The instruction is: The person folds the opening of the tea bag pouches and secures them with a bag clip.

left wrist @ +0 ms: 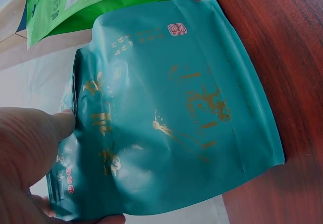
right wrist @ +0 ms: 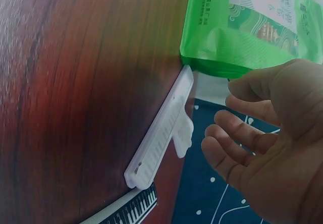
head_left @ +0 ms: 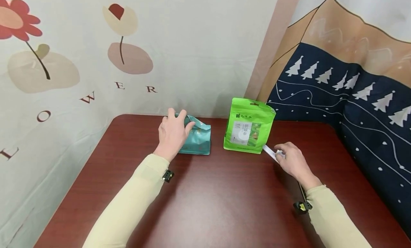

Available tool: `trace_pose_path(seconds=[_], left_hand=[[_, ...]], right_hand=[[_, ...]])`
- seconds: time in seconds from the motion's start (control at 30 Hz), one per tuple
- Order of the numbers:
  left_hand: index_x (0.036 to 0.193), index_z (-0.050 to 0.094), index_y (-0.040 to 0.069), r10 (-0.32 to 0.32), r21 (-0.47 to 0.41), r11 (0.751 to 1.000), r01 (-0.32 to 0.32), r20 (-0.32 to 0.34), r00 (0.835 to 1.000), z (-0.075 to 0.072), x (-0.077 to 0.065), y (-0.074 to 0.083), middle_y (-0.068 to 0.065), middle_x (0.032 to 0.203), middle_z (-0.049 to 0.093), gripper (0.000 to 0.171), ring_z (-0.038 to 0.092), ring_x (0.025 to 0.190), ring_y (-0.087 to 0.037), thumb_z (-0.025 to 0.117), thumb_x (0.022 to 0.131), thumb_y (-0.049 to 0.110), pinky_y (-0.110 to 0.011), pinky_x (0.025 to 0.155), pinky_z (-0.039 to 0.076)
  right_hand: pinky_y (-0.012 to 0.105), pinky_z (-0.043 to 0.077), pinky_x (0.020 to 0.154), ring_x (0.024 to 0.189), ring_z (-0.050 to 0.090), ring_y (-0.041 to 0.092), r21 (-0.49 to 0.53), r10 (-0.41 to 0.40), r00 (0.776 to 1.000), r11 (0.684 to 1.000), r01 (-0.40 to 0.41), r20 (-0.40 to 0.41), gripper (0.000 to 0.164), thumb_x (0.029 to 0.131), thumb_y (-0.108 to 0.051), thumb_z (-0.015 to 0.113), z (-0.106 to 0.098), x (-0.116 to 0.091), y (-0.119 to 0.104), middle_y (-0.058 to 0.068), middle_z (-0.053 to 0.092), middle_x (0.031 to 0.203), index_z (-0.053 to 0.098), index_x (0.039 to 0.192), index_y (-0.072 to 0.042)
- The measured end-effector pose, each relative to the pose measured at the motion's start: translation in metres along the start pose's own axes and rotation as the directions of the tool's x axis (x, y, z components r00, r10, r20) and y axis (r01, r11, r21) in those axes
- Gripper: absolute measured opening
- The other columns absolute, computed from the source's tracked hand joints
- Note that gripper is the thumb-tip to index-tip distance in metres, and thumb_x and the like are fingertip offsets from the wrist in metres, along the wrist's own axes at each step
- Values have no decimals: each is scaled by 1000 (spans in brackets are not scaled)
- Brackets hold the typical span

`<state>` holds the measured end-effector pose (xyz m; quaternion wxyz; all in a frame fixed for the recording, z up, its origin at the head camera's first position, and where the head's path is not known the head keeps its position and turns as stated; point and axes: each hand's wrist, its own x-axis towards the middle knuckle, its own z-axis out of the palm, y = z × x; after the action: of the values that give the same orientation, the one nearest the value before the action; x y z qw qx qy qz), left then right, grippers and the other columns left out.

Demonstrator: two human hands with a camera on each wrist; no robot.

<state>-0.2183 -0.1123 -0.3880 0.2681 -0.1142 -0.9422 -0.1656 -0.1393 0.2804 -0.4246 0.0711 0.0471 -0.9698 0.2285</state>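
Observation:
A teal foil bag [head_left: 197, 141] with gold lettering stands on the table. At its top, my left hand [head_left: 173, 132] grips the folded edge. The left wrist view shows the thumb [left wrist: 63, 124] lying on that fold, with fingertips partly hidden beyond the bag [left wrist: 166, 98]. My right hand [head_left: 291, 160] hovers by a long white bag clip [head_left: 270, 152]. The right wrist view shows loosely bent fingers [right wrist: 247, 133] apart from the clip [right wrist: 164, 128], which lies on the table. A bright green pouch [head_left: 250, 128] stands upright near the clip's far end.
The dark red-brown table [head_left: 212, 201] backs onto a pale printed cloth [head_left: 192, 44]. At right hangs a navy cloth [head_left: 369, 133] with white trees. A narrow dark strip with pale marks [right wrist: 136, 209] lies beyond the clip's near end.

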Motion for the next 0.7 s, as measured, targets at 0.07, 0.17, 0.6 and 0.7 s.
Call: trace_pose_path(seconds=[0.07, 0.17, 0.6, 0.7], left_hand=[[111, 59, 6, -2, 1, 1000, 2, 5, 1000, 0, 0, -1, -23, 103, 50, 40, 46, 60, -37, 70, 98, 41, -46, 55, 51], [114, 59, 6, -6, 1, 1000, 6, 18, 1000, -1, 0, -1, -23, 104, 49, 39, 47, 61, -37, 68, 100, 41, -47, 55, 51], [114, 60, 5, 3, -5, 1000, -3, -7, 1000, -1, 1, -2, -24, 102, 50, 38, 46, 61, -38, 69, 99, 40, -47, 55, 51], [114, 60, 5, 2, -4, 1000, -2, 3, 1000, 0, 1, -2, -24, 103, 50, 39, 46, 61, -38, 69, 100, 40, -47, 55, 51]], right_hand=[[54, 53, 80, 98, 62, 42, -10, 14, 1000, 1000, -14, 10, 30, 95, -4, 59, 1, 1, 2, 28, 62, 120, 68, 122, 7], [53, 52, 79, 97, 59, 40, -23, 33, 999, 999, -32, 32, 31, 95, -4, 60, 1, 3, 4, 28, 60, 120, 67, 123, 7], [54, 51, 79, 95, 56, 42, -62, 63, 995, 996, -59, 80, 33, 89, -3, 64, -1, 6, 12, 32, 58, 118, 66, 119, 9], [55, 51, 79, 95, 56, 42, -73, 83, 992, 994, -76, 97, 35, 88, -3, 66, 0, 6, 14, 33, 58, 117, 65, 120, 10]])
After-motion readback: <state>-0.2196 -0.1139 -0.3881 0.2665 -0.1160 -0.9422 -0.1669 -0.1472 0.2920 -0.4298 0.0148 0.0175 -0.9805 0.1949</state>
